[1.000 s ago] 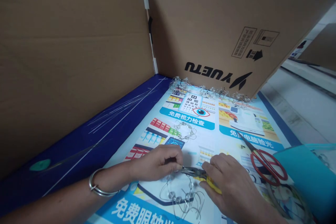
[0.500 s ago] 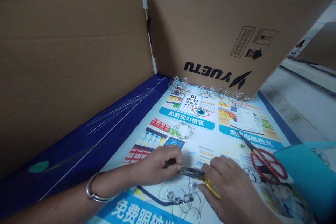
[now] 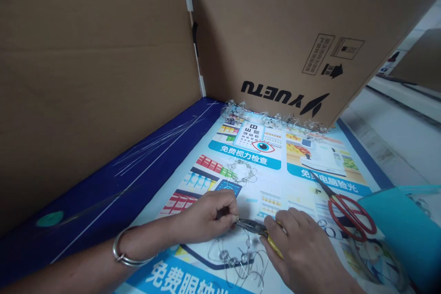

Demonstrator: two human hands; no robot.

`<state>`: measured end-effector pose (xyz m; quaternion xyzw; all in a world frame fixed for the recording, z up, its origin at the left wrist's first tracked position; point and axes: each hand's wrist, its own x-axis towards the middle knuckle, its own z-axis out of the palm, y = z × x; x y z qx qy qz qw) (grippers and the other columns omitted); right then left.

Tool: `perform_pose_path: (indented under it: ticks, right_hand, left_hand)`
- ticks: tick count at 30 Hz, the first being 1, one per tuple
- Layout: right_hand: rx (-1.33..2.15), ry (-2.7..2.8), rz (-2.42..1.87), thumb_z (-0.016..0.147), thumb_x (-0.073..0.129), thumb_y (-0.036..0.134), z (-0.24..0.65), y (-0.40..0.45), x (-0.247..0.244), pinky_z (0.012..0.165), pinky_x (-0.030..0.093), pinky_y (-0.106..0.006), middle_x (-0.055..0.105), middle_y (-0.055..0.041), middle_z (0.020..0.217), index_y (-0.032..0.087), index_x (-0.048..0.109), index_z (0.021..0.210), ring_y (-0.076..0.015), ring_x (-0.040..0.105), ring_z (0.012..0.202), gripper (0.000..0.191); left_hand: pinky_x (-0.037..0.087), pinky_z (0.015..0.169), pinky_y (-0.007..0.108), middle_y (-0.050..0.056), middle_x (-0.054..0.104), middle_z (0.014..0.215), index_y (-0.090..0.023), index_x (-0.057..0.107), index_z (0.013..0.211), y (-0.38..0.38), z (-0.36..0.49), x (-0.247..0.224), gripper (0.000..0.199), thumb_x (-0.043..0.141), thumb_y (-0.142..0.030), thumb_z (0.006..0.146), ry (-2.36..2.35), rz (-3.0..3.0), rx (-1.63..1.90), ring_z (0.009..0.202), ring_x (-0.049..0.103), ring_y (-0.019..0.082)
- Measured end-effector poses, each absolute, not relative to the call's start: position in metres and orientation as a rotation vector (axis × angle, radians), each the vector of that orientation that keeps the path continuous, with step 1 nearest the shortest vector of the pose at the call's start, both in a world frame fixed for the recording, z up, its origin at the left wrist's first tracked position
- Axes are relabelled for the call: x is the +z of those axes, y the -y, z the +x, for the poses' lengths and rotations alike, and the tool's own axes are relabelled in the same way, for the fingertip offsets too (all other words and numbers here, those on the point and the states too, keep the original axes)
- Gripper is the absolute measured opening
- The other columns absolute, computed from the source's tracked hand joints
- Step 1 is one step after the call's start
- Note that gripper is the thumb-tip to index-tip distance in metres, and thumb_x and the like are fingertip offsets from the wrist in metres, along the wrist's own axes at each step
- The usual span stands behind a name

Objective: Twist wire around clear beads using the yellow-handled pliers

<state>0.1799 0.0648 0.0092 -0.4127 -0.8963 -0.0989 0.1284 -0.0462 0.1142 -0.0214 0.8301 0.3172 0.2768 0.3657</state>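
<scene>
At the far left, a tall sheet of brown corrugated cardboard [image 3: 96,78] stands upright beside the navy blue border [image 3: 131,174] of a glossy printed poster [image 3: 248,156] lying flat, with thin loose wires [image 3: 155,151] resting across the border. Near the middle, the left hand [image 3: 203,218], a silver bangle [image 3: 120,250] around its wrist, hovers low over the poster. Its fingers [image 3: 223,202] are curled and pressed together right at the tip of a pair of yellow-handled needle-nose pliers [image 3: 251,226], though whether they pinch a wire there is too small to tell. Just below the pliers lies a loop of thin wire strung with clear beads [image 3: 234,257], and the pliers' tip sits just above it. A second beaded wire loop [image 3: 243,170] lies farther up the poster, and a tangled row of beaded wire [image 3: 272,120] bunches along the far edge, against a tilted brown cardboard box printed YUETU [image 3: 275,41]. To the right, the right hand [image 3: 303,252] has its fingers [image 3: 285,225] wrapped around the yellow handles, squeezing them together. Beyond it lie red-handled scissors [image 3: 351,213], their blades pointing far, and at the right edge a teal plastic folder [image 3: 399,229] overlaps the poster.
</scene>
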Motion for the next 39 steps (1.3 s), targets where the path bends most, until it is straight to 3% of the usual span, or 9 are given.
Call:
perform_pose_path:
  ticks: [13, 29, 39]
  right_hand:
    - [-0.148, 2.605, -1.294, 0.082, 0.050, 0.027, 0.182, -0.065, 0.014, 0.069, 0.037, -0.036, 0.055, -0.0070, 0.082, 0.019, 0.057, 0.094, -0.0227, 0.049, 0.079, 0.017]
    - [-0.262, 2.601, -1.274, 0.083, 0.047, 0.026, 0.176, -0.063, 0.010, 0.063, 0.033, -0.033, 0.053, -0.0055, 0.075, 0.018, 0.058, 0.090, -0.0208, 0.047, 0.071, 0.016]
    - [-0.290, 2.578, -1.209, 0.084, 0.048, 0.025, 0.178, -0.062, 0.005, 0.066, 0.033, -0.033, 0.055, -0.0061, 0.077, 0.018, 0.058, 0.096, -0.0206, 0.049, 0.074, 0.018]
  left_hand:
    - [0.039, 0.053, 0.020, -0.001, 0.058, 0.066, -0.016, 0.049, 0.071, -0.109, -0.043, -0.019, 0.008, 0.047, -0.011, 0.077, -0.947, 1.874, 0.661, 0.058, 0.052, 0.009]
    - [0.032, 0.047, 0.017, -0.005, 0.049, 0.057, -0.016, 0.049, 0.068, -0.101, -0.039, -0.017, 0.010, 0.049, -0.017, 0.078, -1.077, 1.773, 0.709, 0.051, 0.040, 0.007]
    - [0.032, 0.049, 0.019, -0.004, 0.050, 0.059, -0.016, 0.052, 0.069, -0.098, -0.040, -0.007, 0.010, 0.049, -0.019, 0.079, -1.132, 1.811, 0.638, 0.054, 0.042, 0.009]
